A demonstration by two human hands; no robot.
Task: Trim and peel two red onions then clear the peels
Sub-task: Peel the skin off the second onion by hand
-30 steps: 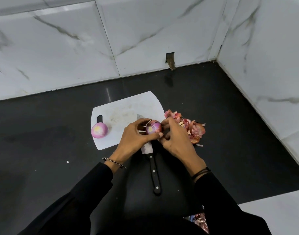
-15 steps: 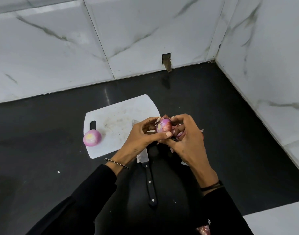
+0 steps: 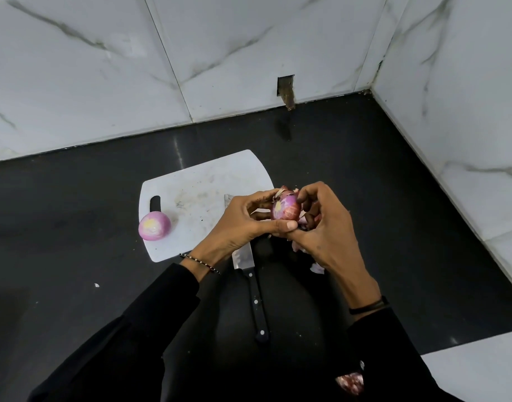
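A glossy black bench fills a corner walled in white marble-look tiles with grey veins. A small rectangular cut-out breaks the back wall at its foot. On the bench lies a white plastic cutting board with rounded corners and a slot handle, its face scuffed and speckled. A peeled red onion, smooth and pink with a pale cut end, sits at the board's near left corner, just below the slot. A steel knife with a black riveted handle lies half on the board, its handle on the bench. Above the board's right edge the left grip, a bare hand, curls round a partly skinned red onion, thumb beneath. The right grip pinches the papery skin at its top. Pale peel scraps lie on the bench beneath the right hand.
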